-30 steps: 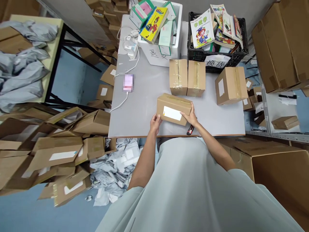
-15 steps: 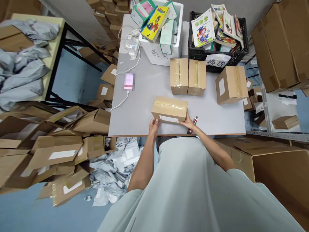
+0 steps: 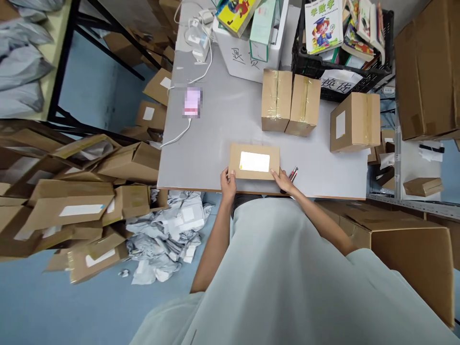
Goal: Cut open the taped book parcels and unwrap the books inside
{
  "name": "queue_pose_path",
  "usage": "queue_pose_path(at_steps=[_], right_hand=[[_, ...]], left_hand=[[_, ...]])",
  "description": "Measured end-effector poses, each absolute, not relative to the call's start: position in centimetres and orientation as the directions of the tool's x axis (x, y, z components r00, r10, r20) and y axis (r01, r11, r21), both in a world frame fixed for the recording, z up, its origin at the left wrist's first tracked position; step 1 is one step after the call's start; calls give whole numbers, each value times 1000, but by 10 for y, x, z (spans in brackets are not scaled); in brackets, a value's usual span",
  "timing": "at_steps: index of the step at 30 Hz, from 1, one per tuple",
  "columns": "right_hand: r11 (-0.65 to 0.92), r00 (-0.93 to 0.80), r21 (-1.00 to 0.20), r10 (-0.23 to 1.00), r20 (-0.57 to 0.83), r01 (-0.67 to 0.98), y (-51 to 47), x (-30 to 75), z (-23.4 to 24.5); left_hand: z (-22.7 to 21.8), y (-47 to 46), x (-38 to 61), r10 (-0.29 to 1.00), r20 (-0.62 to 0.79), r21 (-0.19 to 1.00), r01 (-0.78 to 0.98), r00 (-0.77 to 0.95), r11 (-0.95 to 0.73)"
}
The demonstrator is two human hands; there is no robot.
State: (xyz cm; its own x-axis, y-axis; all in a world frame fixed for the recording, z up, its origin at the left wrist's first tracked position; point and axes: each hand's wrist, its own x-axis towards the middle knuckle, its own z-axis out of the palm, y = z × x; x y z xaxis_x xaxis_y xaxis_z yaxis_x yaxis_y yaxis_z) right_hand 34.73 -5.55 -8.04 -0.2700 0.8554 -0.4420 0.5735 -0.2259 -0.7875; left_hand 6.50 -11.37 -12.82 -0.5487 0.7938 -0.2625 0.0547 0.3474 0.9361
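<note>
left hand (image 3: 227, 184): at eight o'clock of the carton, fingers and thumb pinching its lower left corner.

right hand (image 3: 283, 181): at four o'clock, pinching the lower right corner, thumb on the labelled face.

carton (image 3: 254, 176): one, held between both hands above the near part of the grey table (image 3: 223, 129); contact with the tabletop cannot be told. plain brown cardboard, oblong, long side running across, labelled face turned to the wearer.

label (image 3: 255, 162): bright white, oblong, small yellow mark at its lower left.

utility knife (image 3: 294, 173): just beside the right hand, partly hidden.

taped boxes (image 3: 276, 100): two, side by side, one o'clock.

white bin (image 3: 240, 64): twelve o'clock, inscribed, filled.
</note>
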Motion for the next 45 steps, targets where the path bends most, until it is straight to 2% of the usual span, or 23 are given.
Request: queue_pose_path(at_steps=[4, 10, 20, 25, 27, 31, 34, 39, 45], right_hand=[[-323, -258, -760, 805, -534, 565, -54, 345, -79], [-319, -287, -825, 828, -482, 467, -53, 342, -79], [-283, -312, -864, 848, -428, 418, -51, 337, -76], [-261, -320, -881, 860, -398, 394, -55, 336, -69], [-241, -351, -891, 855, -383, 384, -59, 340, -59], [-227, -249, -839, 888, -387, 495, -60, 357, -26], [-199, -144, -777, 926, -348, 597, -49, 368, -4], [-118, -166, -684, 928, -335, 720, -34, 375, -3], [-94, -212, -681, 912, -351, 726, -51, 375, -24]], left_hand=[[-128, -113, 66, 802, -233, 951, 44, -550, 307], [-132, -114, 66, 791, -292, 942, -15, -538, 337], [-129, -110, 61, 774, -373, 920, -97, -512, 379], [-110, -106, 71, 744, -395, 909, -112, -539, 401], [-93, -106, 73, 724, -362, 916, -80, -587, 393], [-43, -103, 67, 784, -147, 960, 104, -603, 259], [-15, -90, 62, 843, -68, 951, 221, -533, 216], [-27, -70, 65, 866, -150, 936, 214, -477, 280], [-70, -95, 67, 827, -272, 935, 68, -491, 348]])
